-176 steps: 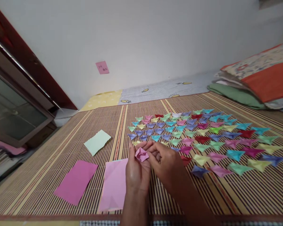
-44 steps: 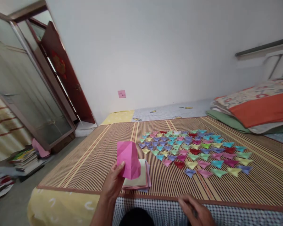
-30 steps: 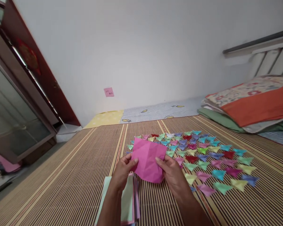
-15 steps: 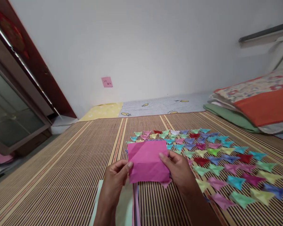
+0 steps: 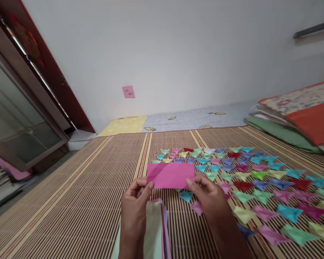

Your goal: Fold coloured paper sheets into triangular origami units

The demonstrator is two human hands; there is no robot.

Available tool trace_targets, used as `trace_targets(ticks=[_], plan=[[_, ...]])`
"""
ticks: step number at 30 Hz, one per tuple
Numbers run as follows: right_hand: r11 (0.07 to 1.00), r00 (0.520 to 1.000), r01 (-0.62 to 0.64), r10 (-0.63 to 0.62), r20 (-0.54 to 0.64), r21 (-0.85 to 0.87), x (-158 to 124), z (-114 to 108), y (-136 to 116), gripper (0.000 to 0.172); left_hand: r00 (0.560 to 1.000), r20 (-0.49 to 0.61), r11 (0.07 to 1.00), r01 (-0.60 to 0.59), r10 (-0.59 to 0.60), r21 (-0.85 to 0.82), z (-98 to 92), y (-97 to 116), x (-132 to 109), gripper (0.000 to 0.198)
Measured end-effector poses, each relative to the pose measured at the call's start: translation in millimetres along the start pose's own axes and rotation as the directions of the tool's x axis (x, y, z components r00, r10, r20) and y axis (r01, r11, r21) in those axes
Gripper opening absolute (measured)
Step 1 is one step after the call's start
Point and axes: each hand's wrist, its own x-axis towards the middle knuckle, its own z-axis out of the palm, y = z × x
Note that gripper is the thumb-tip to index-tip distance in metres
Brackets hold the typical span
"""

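Note:
A magenta sheet of paper point(image 5: 170, 175), now a long narrow rectangle, is stretched level between my two hands above the striped mat. My left hand point(image 5: 136, 205) pinches its left end with the thumb in front. At the lower right corner, my right hand point(image 5: 209, 196) grips it the same way, fingers behind. Below and between my forearms lies a stack of coloured paper sheets point(image 5: 153, 226), partly covered by my left arm. Rows of small folded paper pieces point(image 5: 261, 196) in many colours spread out beyond and to the right of my right hand.
The striped mat point(image 5: 78, 187) reaches back to a checked cloth point(image 5: 189, 120) and a yellow cloth point(image 5: 124, 126) along the wall. Folded bedding point(image 5: 310, 115) is piled at the right. A pink note point(image 5: 128, 91) sticks to the wall; a glass-fronted cabinet point(image 5: 21, 118) stands left.
The magenta paper has gone from a taller, creased sheet to a strip about half its height, folded over. Both hands keep hold of its ends. The view has turned slightly left.

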Motion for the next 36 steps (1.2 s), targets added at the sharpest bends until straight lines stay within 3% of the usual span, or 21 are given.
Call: trace_targets(ticks=[7,12,23,26,31,34,36], plan=[[0.910,0.954,-0.298,0.282,0.099,0.287,-1.6,11.2,11.1,0.037,0.978,-0.008,0.977,-0.210,0.210,0.042,-1.0,1.8,-0.8,0.030],[0.874,0.942,-0.333,0.322,0.092,0.353,-1.0,10.7,11.9,0.037,0.965,0.005,0.963,-0.264,0.264,0.053,-1.9,3.2,-1.4,0.031],[0.721,0.883,-0.469,0.363,0.297,0.510,-4.3,12.9,18.5,0.032,0.944,-0.029,0.943,-0.331,0.330,-0.048,-9.9,-1.7,0.5,0.023],[0.742,0.895,-0.443,0.334,0.296,0.503,-5.5,14.1,13.5,0.033,0.946,-0.039,0.946,-0.323,0.322,-0.032,-9.5,-2.9,0.1,0.024],[0.894,0.982,-0.184,0.183,0.042,0.409,-6.2,15.6,7.8,0.034,0.958,-0.113,0.964,-0.266,0.263,-0.010,-9.1,-2.9,2.5,0.031],[0.917,0.992,-0.099,0.120,-0.031,0.386,-6.2,18.9,7.0,0.039,0.967,-0.154,0.972,-0.218,0.203,-0.085,-0.8,-0.4,-0.5,0.046],[0.913,0.994,-0.089,0.107,-0.025,0.398,-7.2,22.6,6.1,0.048,0.988,-0.103,0.979,-0.130,0.115,-0.159,9.2,0.5,-5.2,0.053]])
